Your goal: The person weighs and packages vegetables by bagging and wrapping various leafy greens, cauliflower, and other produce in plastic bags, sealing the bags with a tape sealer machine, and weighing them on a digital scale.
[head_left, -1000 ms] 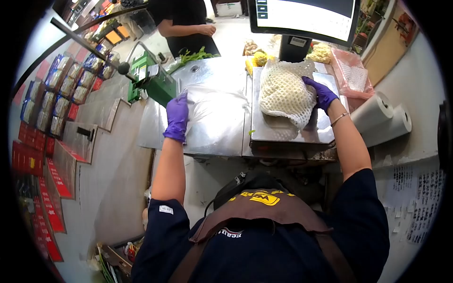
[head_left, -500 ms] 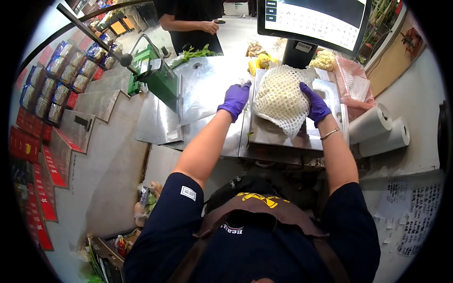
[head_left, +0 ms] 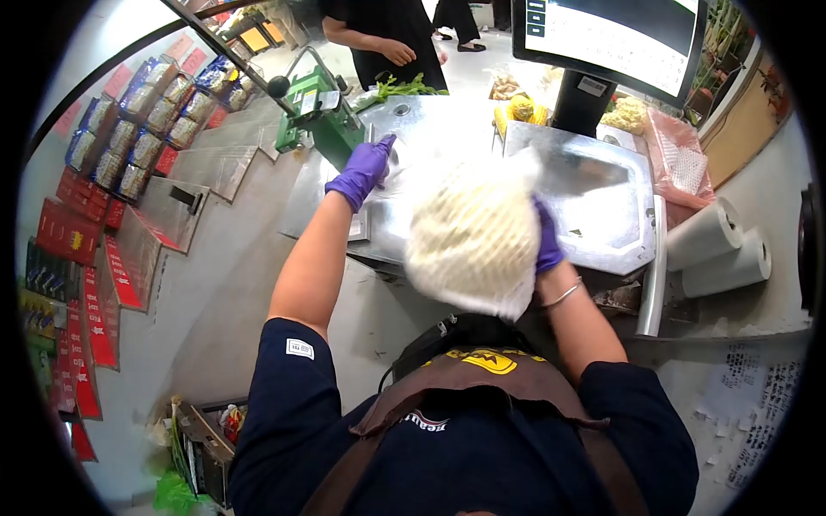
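A pale, round item in white foam netting (head_left: 471, 232), blurred by motion, is lifted in front of the metal scale plate (head_left: 607, 198). My right hand (head_left: 547, 236), in a purple glove, grips its right side; part of the fingers is behind it. Over the steel counter (head_left: 430, 116), beside the green device (head_left: 323, 116), my left hand (head_left: 368, 169), also gloved, is closed on a thin clear plastic bag (head_left: 394, 172). The bag is partly hidden behind the netted item.
A monitor (head_left: 611, 39) stands behind the scale. Yellow produce (head_left: 521, 109), leafy greens (head_left: 413, 88) and a pink bag (head_left: 675, 150) lie along the back. Two white rolls (head_left: 707, 236) are at the right. A person (head_left: 387, 43) stands across the counter.
My right hand has lifted the netted item off the scale and moved it left and nearer to me. My left hand has swung back left to the green device.
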Demonstrator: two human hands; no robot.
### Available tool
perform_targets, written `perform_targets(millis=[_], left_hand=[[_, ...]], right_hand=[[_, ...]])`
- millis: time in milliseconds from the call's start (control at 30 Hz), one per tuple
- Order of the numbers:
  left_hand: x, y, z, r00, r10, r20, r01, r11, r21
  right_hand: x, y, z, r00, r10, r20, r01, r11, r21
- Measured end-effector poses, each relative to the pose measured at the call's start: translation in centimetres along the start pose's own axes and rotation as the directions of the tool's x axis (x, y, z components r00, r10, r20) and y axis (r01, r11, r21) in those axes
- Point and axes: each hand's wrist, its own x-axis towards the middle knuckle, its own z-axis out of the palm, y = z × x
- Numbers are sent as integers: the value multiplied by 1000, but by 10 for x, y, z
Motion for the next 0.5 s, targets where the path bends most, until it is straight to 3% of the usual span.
perform_targets(millis=[33,67,100,133,167,233,267,367,433,500], left_hand=[[-4,1,-5,994,83,74,-85,996,23],[-8,2,-10,975,163,152,-171,984,41],[-13,4,-14,943,238,234,-256,965,52],[-27,17,-26,939,12,345,-58,990,126],[-37,16,-32,932,51,359,-109,984,142],[-60,6,-46,914,116,389,-199,963,181],[-66,-7,-57,889,152,433,-236,960,148],[-104,-8,-76,926,-28,375,-106,937,332],[-124,-15,-74,963,39,268,-143,913,381],[-131,-5,-70,966,-19,256,-89,910,404]], right_hand=[[4,26,2,992,97,82,-104,991,79],[-12,38,37,985,169,17,-170,984,52],[-11,63,38,977,192,96,-205,968,144],[-5,85,34,956,262,133,-287,929,235],[7,118,17,973,222,61,-230,927,297],[9,125,24,936,328,132,-353,858,374],[18,131,15,942,296,157,-334,870,362],[30,124,10,964,213,162,-255,914,316],[24,107,32,971,170,170,-228,875,426],[34,105,38,979,170,115,-203,875,440]])
